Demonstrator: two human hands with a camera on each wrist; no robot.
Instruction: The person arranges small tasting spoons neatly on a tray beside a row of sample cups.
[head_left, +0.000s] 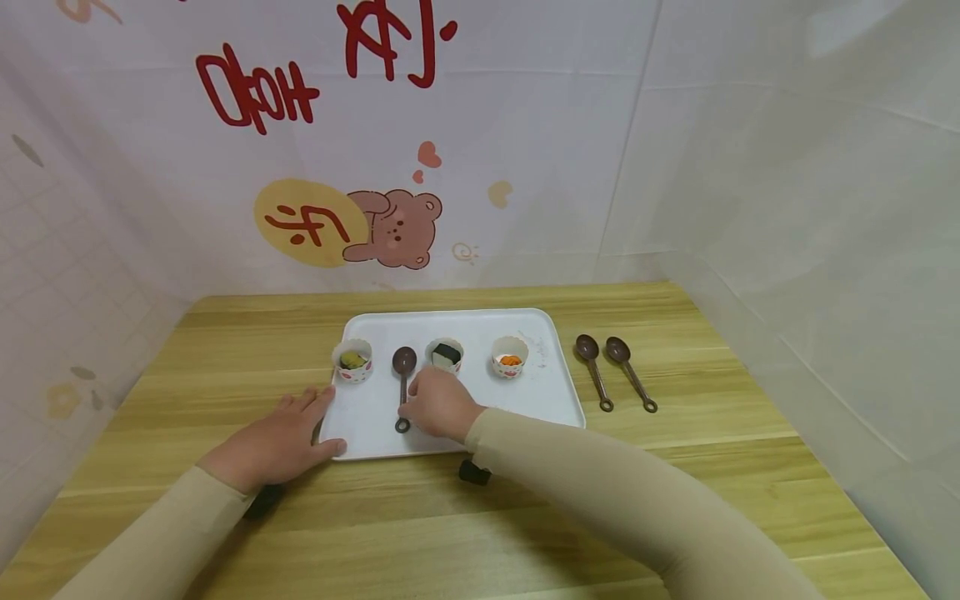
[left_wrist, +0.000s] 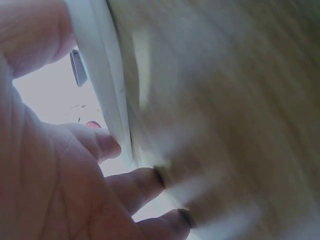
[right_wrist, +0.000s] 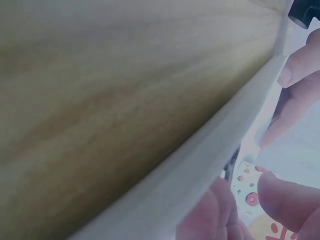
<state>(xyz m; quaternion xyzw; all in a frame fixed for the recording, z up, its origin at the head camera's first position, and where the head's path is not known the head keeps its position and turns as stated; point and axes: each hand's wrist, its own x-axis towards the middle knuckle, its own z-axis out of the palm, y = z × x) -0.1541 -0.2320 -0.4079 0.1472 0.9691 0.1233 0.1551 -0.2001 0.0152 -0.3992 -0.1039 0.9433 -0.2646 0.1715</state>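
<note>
A brown spoon [head_left: 403,361] lies lengthwise on the white tray [head_left: 465,321], its bowl pointing away. My right hand [head_left: 441,404] is at its handle, with fingers curled and a fingertip over the lower part. In the right wrist view, the right hand's fingers [right_wrist: 215,215] partly hide the handle. My left hand [head_left: 281,442] rests at the tray's near left corner, fingers extended along the rim [left_wrist: 107,65]. Three patterned paper cups stand on the tray: one with yellow-green pieces [head_left: 352,362], one with a black-and-white piece [head_left: 446,354], one with orange bits [head_left: 511,360].
Two more brown spoons [head_left: 595,367] [head_left: 630,371] lie on the wooden table [head_left: 360,533] to the right of the tray. A printed white sheet [head_left: 525,167] hangs behind the table, with pale sheets along both sides.
</note>
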